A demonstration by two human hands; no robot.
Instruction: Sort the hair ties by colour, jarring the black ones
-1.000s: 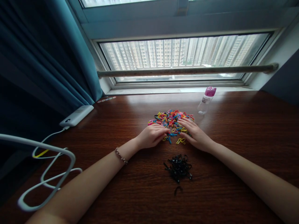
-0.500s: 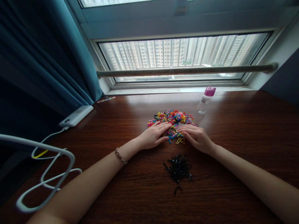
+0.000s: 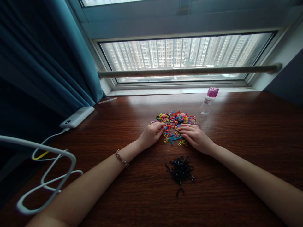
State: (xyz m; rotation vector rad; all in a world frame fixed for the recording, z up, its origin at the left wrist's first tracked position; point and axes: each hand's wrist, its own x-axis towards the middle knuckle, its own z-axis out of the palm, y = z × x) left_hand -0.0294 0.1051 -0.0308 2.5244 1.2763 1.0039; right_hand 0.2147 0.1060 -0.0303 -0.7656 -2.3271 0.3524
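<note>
The left hand, flat over the pile with fingers reaching out half a second ago, has drawn back left, its fingertips now bunched near the thumb; whether they pinch a piece cannot be told. The right hand stays at the pile's right near side, fingers extended and slightly parted. Between them lies the colourful pile of small bands, thin loops in red, yellow, blue and pink, heaped thicker at the far side, looser at the near edge. Nearer on the brown surface sits a tangled black heap.
</note>
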